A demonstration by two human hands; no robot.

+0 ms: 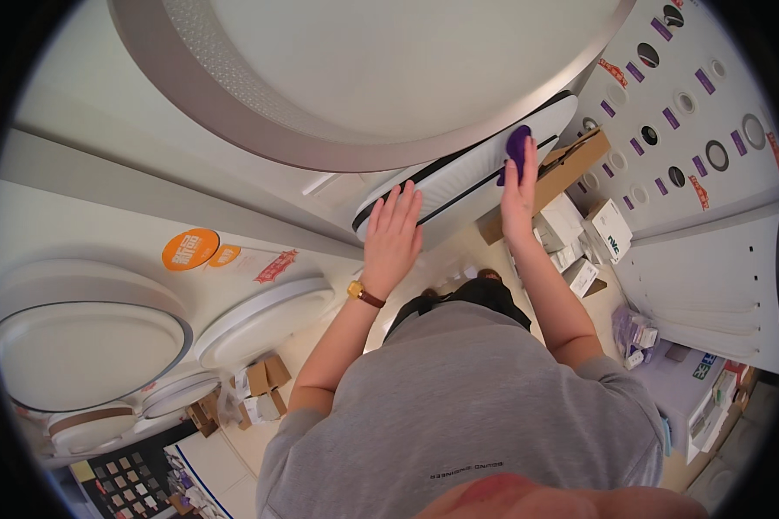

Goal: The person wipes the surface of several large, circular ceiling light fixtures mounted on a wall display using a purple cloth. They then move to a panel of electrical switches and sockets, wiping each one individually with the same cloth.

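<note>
A round white ceiling lamp with a dark edge (457,188) is mounted on the wall before me, below a much larger round lamp with a broad pinkish-grey rim (247,130). On its left part rests my left hand (393,240), fingers extended and nothing held. A purple cloth (518,148) lies under the fingers of my right hand (520,194), pressed at the right part of the smaller lamp. Part of the cloth is hidden by those fingers.
More round lamps (94,353) hang on the left wall. A long cardboard box (558,172) and white boxes (607,230) stand at the right, near a display board of small downlights (649,135). Opened cartons (259,389) lie on the floor at lower left.
</note>
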